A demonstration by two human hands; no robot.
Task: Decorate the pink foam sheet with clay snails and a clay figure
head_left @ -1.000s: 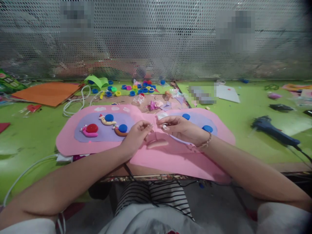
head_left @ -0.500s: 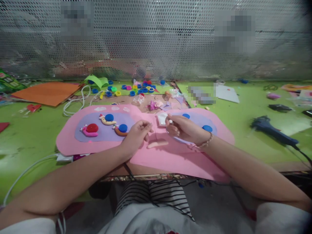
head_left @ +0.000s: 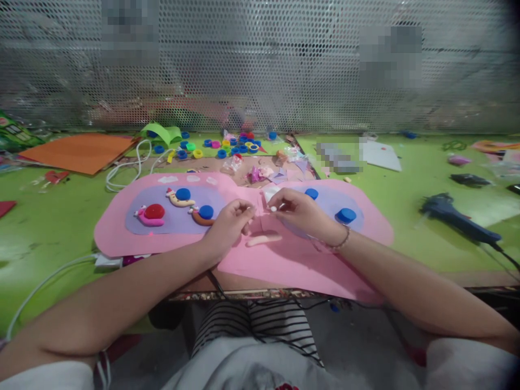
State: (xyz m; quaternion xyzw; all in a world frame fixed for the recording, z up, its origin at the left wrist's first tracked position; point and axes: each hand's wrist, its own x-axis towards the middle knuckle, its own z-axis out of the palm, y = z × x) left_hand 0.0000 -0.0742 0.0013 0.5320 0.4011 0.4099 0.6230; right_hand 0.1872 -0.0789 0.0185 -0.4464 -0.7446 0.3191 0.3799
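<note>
So, the right hand (head_left: 303, 214) has just swung back in toward the left hand (head_left: 231, 219); half a second ago it was curled further off to the right. It's got a tiny white ball (head_left: 273, 208) pinched at its fingertips, which now puts the ball right across from the left fingertips, over the middle of the pink sheet (head_left: 109, 233). Left hand is curled with thumb close to forefinger, but I honestly can't tell if anything's in there. A white packet (head_left: 271, 192) sits just behind the ball, partly covered by the right hand, and a pale pink roll (head_left: 264, 239) lies just on the near side of the hands.

Sheet has two purple patches; the left one carries three little snail-like figures (head_left: 149, 221), the right one blue caps (head_left: 346, 215). Green table (head_left: 406, 197) underneath, glue gun (head_left: 459, 219) off right, loose bottle caps (head_left: 242, 148) further back, perforated metal panel (head_left: 260, 65) behind everything.
</note>
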